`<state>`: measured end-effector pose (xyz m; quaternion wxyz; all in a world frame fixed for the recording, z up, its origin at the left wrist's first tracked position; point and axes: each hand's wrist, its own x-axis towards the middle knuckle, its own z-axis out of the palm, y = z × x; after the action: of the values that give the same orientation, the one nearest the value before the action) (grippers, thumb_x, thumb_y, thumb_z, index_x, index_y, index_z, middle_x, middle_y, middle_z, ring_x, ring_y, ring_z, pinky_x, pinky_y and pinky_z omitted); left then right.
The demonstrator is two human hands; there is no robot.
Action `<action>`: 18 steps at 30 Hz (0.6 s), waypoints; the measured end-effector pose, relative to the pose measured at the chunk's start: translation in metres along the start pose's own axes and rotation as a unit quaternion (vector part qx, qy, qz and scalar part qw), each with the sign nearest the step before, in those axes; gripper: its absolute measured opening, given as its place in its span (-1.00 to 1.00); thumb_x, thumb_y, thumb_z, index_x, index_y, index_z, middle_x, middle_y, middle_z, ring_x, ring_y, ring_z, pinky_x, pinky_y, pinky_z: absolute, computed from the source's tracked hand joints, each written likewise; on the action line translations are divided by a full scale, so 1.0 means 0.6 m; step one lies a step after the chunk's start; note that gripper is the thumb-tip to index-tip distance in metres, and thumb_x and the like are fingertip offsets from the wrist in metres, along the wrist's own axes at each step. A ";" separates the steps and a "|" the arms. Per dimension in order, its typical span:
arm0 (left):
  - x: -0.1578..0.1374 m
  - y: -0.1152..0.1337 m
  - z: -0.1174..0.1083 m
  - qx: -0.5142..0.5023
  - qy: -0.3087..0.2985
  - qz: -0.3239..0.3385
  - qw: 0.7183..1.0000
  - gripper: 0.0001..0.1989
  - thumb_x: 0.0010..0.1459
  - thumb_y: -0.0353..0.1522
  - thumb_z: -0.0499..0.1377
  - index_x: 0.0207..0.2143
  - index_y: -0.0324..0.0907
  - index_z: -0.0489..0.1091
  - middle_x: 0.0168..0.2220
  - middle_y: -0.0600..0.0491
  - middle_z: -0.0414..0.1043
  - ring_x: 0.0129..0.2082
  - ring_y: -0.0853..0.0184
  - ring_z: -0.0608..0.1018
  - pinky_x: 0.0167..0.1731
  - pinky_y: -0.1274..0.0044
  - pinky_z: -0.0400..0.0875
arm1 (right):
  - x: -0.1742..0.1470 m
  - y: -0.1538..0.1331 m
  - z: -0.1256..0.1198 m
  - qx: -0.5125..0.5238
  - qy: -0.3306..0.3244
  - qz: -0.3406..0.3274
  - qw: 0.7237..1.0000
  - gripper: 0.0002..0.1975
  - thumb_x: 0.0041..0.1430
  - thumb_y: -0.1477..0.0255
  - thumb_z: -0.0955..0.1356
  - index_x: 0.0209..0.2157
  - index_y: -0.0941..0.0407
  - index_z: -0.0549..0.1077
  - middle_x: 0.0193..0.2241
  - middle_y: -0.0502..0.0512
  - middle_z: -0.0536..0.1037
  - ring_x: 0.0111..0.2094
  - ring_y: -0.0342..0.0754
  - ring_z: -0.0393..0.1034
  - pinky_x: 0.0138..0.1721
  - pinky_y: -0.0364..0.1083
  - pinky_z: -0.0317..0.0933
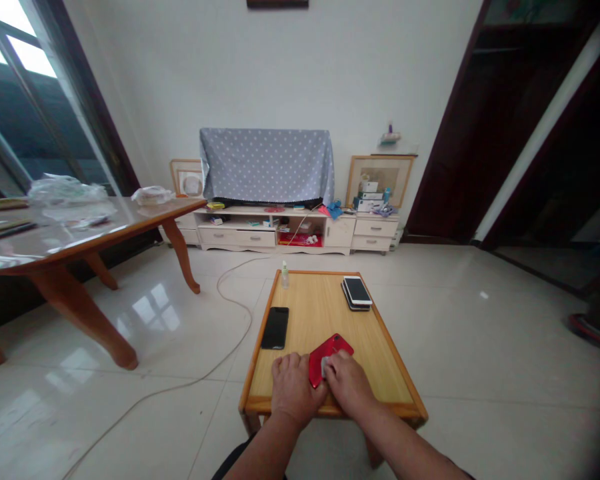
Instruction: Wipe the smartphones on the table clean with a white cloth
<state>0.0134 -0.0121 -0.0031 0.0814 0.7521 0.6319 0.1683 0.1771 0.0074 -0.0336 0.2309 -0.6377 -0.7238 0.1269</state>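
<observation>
A red smartphone lies back side up near the front of the small wooden table, its camera at the far end. My left hand rests flat on the tabletop beside it, fingers stretched out, the thumb by the phone's lower edge. With closed fingers my right hand pinches a small whitish wipe against the phone's back; most of the wipe is hidden. Left of the red phone lies a black smartphone. A small clear bottle with a greenish top stands at the far left corner.
A white-framed device lies stacked on a darker one at the table's far right. A larger glossy table with plastic bags stands at left. A cable crosses the floor. A low white cabinet lines the wall.
</observation>
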 end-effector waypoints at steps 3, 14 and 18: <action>0.000 -0.002 -0.001 0.003 -0.003 0.003 1.000 -0.57 0.13 -0.11 0.10 -0.01 -0.09 0.44 -0.12 -0.10 0.42 0.00 0.05 0.39 0.16 0.22 0.02 | -0.003 -0.001 -0.005 0.013 -0.011 -0.004 1.000 -0.79 0.28 0.44 0.27 -0.38 0.09 0.50 -0.31 0.05 0.50 -0.28 -0.09 0.38 -0.25 -0.16 0.12; -0.001 -0.005 0.001 0.007 -0.007 0.001 1.000 -0.54 0.08 -0.13 0.13 0.00 -0.10 0.43 -0.11 -0.10 0.42 0.00 0.04 0.38 0.14 0.23 0.05 | -0.002 -0.003 -0.025 -0.015 -0.017 0.028 0.999 -0.85 0.25 0.40 0.32 -0.39 0.08 0.50 -0.34 0.01 0.52 -0.29 -0.11 0.40 -0.25 -0.17 0.12; -0.002 -0.007 0.001 0.008 0.000 0.010 1.000 -0.51 0.02 -0.15 0.18 0.01 -0.10 0.42 -0.11 -0.10 0.41 -0.02 0.04 0.39 0.11 0.23 0.07 | 0.013 0.005 -0.037 -0.035 0.015 0.080 0.996 -0.74 0.34 0.41 0.21 -0.34 0.12 0.49 -0.29 0.12 0.52 -0.27 -0.07 0.40 -0.27 -0.14 0.10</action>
<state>0.0097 -0.0125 -0.0053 0.0736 0.7589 0.6260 0.1638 0.1898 0.0130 -0.0145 0.2085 -0.7028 -0.6712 0.1102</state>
